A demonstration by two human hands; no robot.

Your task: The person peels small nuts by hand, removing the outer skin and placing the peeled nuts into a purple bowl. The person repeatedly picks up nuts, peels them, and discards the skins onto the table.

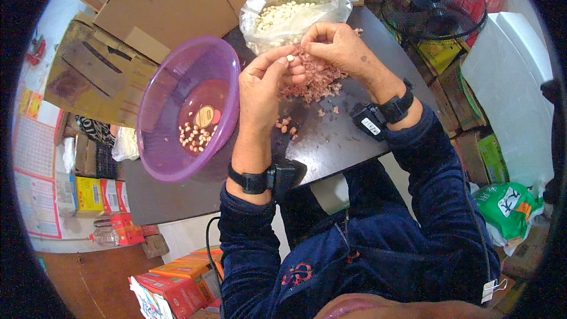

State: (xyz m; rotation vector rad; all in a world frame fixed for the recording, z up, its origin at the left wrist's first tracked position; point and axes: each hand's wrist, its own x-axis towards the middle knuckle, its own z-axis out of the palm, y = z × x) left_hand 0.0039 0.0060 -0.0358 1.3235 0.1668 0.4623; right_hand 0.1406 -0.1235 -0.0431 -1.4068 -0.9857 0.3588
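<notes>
A pale, skinned peanut (290, 58) sits between the thumb and fingers of my left hand (268, 73). Close by on the right, my right hand (335, 46) has its thumb and index fingertips together; whether anything is pinched there I cannot tell. Both hands hover over a heap of reddish peanut skins (316, 82) on the dark table (330, 153). Behind them stands a clear plastic bag (252, 31) of pale peanuts (283, 15). Several unpeeled peanuts (285, 126) lie on the table near my left wrist. Left of my hands, a tilted purple plastic basin (153, 146) holds more peanuts (197, 137).
Cardboard (168, 4) walls off the table's far side. A black fan (434, 6) stands at the back right, beside a white foam box (509, 84). A green bag (505, 208) lies at right. Colourful boxes (91, 195) and red cartons (175, 294) are at left.
</notes>
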